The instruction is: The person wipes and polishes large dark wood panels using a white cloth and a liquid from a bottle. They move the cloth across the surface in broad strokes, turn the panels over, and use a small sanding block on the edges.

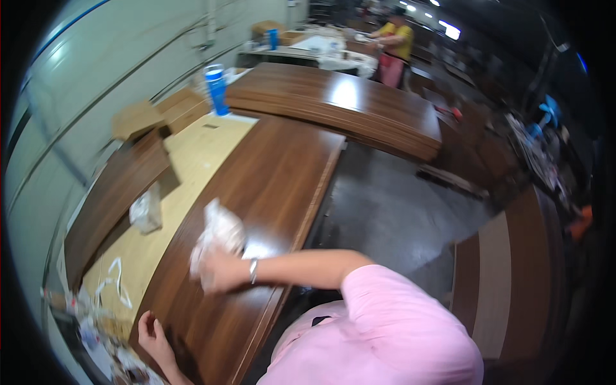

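Observation:
A long brown wood-grain panel [269, 173] lies on the workbench in front of me, glossy where light falls on it. My right hand [221, 269] is closed round a bunched white cloth [222, 230] that rests on the panel's middle; the hand is slightly blurred. A silvery band circles that wrist. Near the panel's left edge, at the lower left, my left hand [154, 339] is empty, its fingers apart and loosely curved. Whether it touches the panel I cannot tell.
Left of the panel, a pale board [212, 144] bears a leaning brown panel [119, 199] and a white plastic bag [146, 210]. Cardboard boxes [183, 109] and a blue-and-white canister [216, 90] stand farther back. Beyond is a panel stack [333, 102]; a co-worker [394, 45] stands behind.

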{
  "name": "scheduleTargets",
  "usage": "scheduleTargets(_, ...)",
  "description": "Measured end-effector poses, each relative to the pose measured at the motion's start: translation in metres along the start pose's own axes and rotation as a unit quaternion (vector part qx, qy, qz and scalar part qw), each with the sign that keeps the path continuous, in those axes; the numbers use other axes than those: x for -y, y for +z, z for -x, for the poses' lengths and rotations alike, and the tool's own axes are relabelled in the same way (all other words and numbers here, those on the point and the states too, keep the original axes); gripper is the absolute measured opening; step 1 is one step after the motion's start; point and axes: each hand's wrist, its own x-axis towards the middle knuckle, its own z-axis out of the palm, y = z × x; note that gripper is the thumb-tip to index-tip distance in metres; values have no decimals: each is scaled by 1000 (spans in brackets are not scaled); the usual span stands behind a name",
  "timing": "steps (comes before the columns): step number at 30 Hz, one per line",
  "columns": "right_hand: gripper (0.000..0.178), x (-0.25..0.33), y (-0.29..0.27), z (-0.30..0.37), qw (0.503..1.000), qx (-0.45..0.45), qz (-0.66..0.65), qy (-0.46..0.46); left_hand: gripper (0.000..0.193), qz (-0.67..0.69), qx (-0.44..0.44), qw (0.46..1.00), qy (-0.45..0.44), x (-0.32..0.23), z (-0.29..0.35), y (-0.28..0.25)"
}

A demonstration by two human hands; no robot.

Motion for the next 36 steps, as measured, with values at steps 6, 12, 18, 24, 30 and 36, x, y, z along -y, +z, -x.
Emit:
scheduleTargets(6, 63, -47, 7, 17, 998, -55, -16, 26, 33, -122, 95, 972, 177, -30, -100, 144)
scheduleTargets(12, 61, -222, -53, 45, 967, -93, 58, 230, 37, -282, 83, 926, 236, -19, -94, 205)
scheduleTargets(18, 55, -363, -100, 55, 924, -172, 126, 317, 49, -370, 55, 896, 240, -37, -85, 195)
scheduleTargets(24, 57, -464, -137, 70, 874, -181, 54, 448, 38, -318, 94, 930, 158, -56, -83, 210)
scheduleTargets(30, 52, -444, -120, 70, 877, -191, 203, 392, 36, -309, 77, 936, 150, -62, -79, 207)
scheduleTargets(36, 52, -322, -107, 84, 937, -134, 135, 294, 35, -320, 83, 927, 177, -57, -83, 210)
